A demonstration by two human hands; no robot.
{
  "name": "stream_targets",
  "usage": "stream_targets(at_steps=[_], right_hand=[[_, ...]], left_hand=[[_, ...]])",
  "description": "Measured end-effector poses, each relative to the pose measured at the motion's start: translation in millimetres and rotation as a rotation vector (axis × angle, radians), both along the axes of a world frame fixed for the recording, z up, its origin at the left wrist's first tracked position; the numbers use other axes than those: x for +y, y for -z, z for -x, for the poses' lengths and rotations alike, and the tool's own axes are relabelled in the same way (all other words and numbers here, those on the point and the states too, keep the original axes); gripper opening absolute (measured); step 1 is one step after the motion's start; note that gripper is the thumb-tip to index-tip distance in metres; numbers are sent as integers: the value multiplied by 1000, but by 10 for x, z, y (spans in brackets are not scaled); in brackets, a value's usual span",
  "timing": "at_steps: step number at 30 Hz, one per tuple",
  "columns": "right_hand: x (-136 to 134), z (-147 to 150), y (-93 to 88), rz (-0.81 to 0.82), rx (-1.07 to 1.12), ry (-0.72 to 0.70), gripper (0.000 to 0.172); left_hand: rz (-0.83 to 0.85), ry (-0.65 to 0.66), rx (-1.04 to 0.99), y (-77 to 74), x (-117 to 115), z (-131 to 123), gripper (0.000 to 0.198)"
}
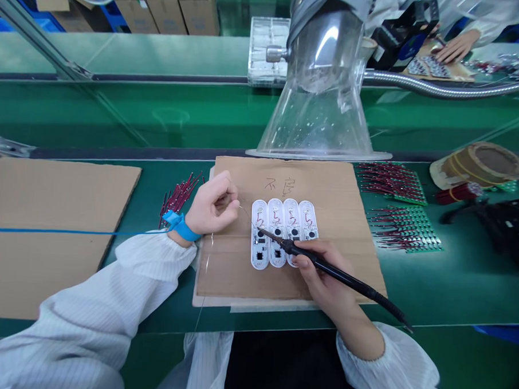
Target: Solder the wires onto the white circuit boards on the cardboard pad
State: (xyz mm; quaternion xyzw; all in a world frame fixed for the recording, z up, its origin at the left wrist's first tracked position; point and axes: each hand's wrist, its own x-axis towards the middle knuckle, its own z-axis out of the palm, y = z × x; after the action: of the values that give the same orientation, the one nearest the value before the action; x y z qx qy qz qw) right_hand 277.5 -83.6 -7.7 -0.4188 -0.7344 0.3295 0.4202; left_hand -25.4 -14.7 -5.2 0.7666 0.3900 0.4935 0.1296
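Observation:
Several white oblong circuit boards lie side by side on a cardboard sheet. My right hand is closed round a black soldering iron, whose tip touches the leftmost board. My left hand is pinched on a thin solder wire that reaches toward the same spot. A blue wrist strap with a blue cord circles my left wrist.
A clear fume hood stands behind the cardboard. Red wires lie to the left, and green boards with red wires to the right beside a tape roll. Another cardboard sheet lies at left. Another person's hand works at far right.

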Motion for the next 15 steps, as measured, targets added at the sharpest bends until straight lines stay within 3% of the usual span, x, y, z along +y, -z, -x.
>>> stream_targets(at_steps=[10,15], right_hand=[[-48,-265,164,3,164,155,23],[21,-569,103,-40,88,205,22]], left_hand=[[11,25,3,9,13,46,20],[160,151,73,-30,-34,53,14]])
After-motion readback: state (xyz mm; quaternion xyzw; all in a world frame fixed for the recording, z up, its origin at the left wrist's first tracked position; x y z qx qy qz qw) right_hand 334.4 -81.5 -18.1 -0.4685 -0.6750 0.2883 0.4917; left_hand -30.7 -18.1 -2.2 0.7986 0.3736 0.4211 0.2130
